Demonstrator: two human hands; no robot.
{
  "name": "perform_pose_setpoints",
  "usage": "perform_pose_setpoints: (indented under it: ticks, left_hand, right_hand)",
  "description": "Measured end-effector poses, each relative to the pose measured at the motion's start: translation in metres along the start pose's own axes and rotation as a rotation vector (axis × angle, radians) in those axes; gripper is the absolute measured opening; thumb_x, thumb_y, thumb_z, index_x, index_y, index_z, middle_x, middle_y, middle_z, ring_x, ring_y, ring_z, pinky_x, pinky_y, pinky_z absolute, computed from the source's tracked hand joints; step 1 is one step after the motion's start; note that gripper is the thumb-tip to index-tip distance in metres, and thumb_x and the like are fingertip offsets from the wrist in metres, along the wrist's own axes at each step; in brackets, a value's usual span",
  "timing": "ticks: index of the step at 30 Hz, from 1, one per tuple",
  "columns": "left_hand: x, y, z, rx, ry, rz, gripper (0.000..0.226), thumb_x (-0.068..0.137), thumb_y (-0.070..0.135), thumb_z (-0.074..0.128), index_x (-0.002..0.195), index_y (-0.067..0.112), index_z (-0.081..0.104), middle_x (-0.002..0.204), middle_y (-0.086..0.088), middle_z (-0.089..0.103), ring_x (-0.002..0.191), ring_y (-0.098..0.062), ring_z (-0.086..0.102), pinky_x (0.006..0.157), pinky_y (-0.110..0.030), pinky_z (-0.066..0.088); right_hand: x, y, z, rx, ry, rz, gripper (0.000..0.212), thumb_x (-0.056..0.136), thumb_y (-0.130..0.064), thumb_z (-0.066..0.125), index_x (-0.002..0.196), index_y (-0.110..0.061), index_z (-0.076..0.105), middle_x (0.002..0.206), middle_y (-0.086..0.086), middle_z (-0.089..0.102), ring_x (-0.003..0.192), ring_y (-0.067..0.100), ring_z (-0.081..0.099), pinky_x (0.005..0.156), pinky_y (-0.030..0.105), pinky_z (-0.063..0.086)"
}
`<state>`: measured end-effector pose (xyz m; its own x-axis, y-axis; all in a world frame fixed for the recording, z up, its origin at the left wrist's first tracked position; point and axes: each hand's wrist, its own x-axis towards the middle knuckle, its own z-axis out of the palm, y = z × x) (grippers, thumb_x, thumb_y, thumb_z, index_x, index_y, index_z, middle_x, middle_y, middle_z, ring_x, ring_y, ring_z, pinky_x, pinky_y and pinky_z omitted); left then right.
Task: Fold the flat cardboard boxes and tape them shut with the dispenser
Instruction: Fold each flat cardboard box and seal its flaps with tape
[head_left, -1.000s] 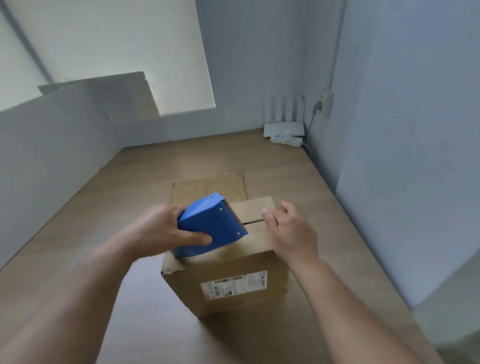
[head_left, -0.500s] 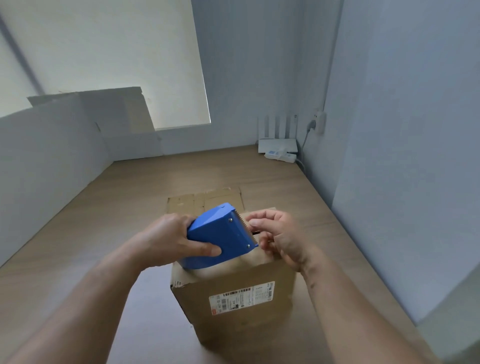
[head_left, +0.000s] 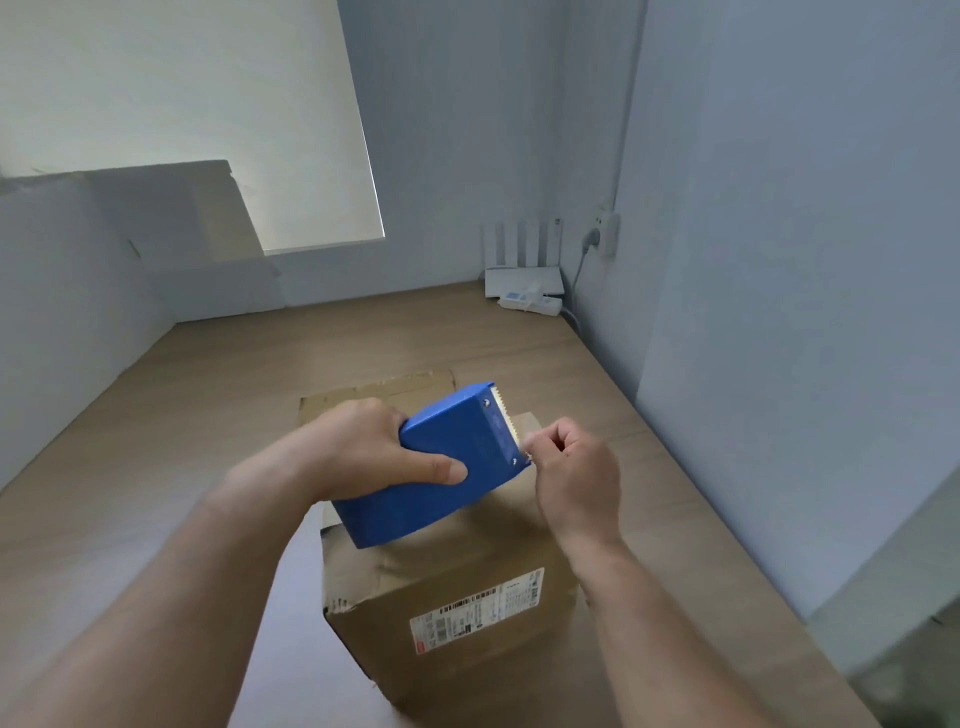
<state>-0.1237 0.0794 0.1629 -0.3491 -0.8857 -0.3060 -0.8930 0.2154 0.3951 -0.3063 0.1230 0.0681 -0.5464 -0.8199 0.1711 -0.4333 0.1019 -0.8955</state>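
Cardboard box (head_left: 452, 587) stands folded on the near wooden surface, flaps down, no tape visible, so sealing is left. Left hand (head_left: 363, 452) grips the blue dispenser (head_left: 441, 467) above its top; right hand (head_left: 571, 467) curls at the toothed edge — whether it pinches tape I cannot tell. Flat cardboard (head_left: 374, 387) lies just beyond, unfolded.

Smooth blue plastic on the tape dispenser (head_left: 441, 467), faintly glossy, with small metal screws (head_left: 487, 402) by its toothed edge. Matt brown cardboard for the box (head_left: 467, 566) — creased, frayed at one corner, white paper label (head_left: 477, 609). Smooth wood-grain floor (head_left: 208, 395), low sheen.
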Motion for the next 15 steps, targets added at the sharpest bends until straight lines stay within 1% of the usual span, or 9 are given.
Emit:
perform_pose_setpoints:
  ticks: [1, 3, 5, 7, 9, 10, 13, 15]
  left_hand:
    - [0.0, -0.001, -0.004, -0.018, -0.017, -0.016, 0.045, 0.068, 0.065, 0.073, 0.087, 0.025, 0.067, 0.082, 0.005, 0.071, 0.076, -0.012, 0.067, 0.066, -0.027, 0.052]
    - [0.001, -0.006, -0.013, -0.031, -0.051, -0.058, 0.051, 0.062, 0.067, 0.076, 0.086, 0.022, 0.069, 0.081, 0.004, 0.072, 0.076, -0.013, 0.069, 0.07, -0.03, 0.053]
    - [0.003, -0.007, -0.016, 0.0, -0.085, -0.09, 0.053, 0.062, 0.067, 0.077, 0.089, 0.022, 0.07, 0.085, 0.003, 0.073, 0.079, -0.015, 0.069, 0.077, -0.034, 0.054]
    - [0.008, -0.005, -0.013, 0.069, -0.092, -0.096, 0.055, 0.064, 0.068, 0.074, 0.093, 0.021, 0.069, 0.089, 0.003, 0.071, 0.082, -0.015, 0.067, 0.078, -0.033, 0.053]
    - [0.014, -0.002, -0.009, 0.13, -0.077, -0.1, 0.054, 0.068, 0.069, 0.07, 0.093, 0.02, 0.068, 0.09, 0.002, 0.07, 0.083, -0.015, 0.065, 0.077, -0.032, 0.051]
    - [0.016, -0.001, -0.007, 0.154, -0.066, -0.106, 0.055, 0.068, 0.069, 0.068, 0.093, 0.02, 0.068, 0.089, 0.002, 0.069, 0.083, -0.015, 0.065, 0.076, -0.031, 0.051]
    - [0.017, 0.001, -0.002, 0.251, -0.042, -0.119, 0.059, 0.068, 0.074, 0.064, 0.094, 0.021, 0.066, 0.088, 0.002, 0.068, 0.082, -0.015, 0.064, 0.074, -0.03, 0.051]
    - [0.017, 0.001, 0.001, 0.285, -0.037, -0.119, 0.058, 0.068, 0.074, 0.063, 0.094, 0.022, 0.066, 0.088, 0.003, 0.068, 0.08, -0.014, 0.065, 0.075, -0.03, 0.053]
  right_hand:
    - [0.005, 0.002, -0.002, 0.023, 0.044, 0.049, 0.028, 0.088, -0.018, 0.057, 0.061, -0.013, 0.051, 0.059, -0.001, 0.052, 0.06, 0.017, 0.046, 0.054, 0.031, 0.034]
    - [0.016, 0.005, -0.007, 0.036, 0.074, 0.142, 0.027, 0.088, -0.019, 0.057, 0.062, -0.013, 0.052, 0.061, 0.0, 0.055, 0.062, 0.018, 0.049, 0.054, 0.03, 0.034]
    - [0.022, 0.011, -0.009, 0.03, 0.042, 0.214, 0.024, 0.087, -0.02, 0.058, 0.065, -0.011, 0.055, 0.064, 0.002, 0.058, 0.065, 0.02, 0.052, 0.056, 0.031, 0.037]
    - [0.025, 0.016, -0.01, 0.1, -0.004, 0.26, 0.023, 0.085, -0.021, 0.058, 0.065, -0.009, 0.058, 0.065, 0.005, 0.06, 0.063, 0.021, 0.053, 0.059, 0.034, 0.042]
    - [0.024, 0.02, -0.012, 0.136, -0.035, 0.261, 0.025, 0.087, -0.024, 0.057, 0.07, -0.006, 0.061, 0.067, 0.009, 0.062, 0.063, 0.021, 0.053, 0.061, 0.038, 0.046]
    - [0.024, 0.02, -0.014, 0.093, -0.043, 0.244, 0.027, 0.088, -0.026, 0.055, 0.072, -0.006, 0.062, 0.068, 0.008, 0.063, 0.064, 0.02, 0.053, 0.061, 0.038, 0.045]
    - [0.02, 0.023, -0.014, -0.076, -0.013, 0.179, 0.029, 0.092, -0.029, 0.052, 0.068, -0.014, 0.055, 0.066, -0.001, 0.057, 0.064, 0.015, 0.05, 0.054, 0.03, 0.036]
    - [0.017, 0.026, -0.013, -0.068, 0.001, 0.181, 0.029, 0.091, -0.028, 0.053, 0.065, -0.015, 0.053, 0.064, -0.003, 0.056, 0.063, 0.016, 0.05, 0.054, 0.029, 0.035]
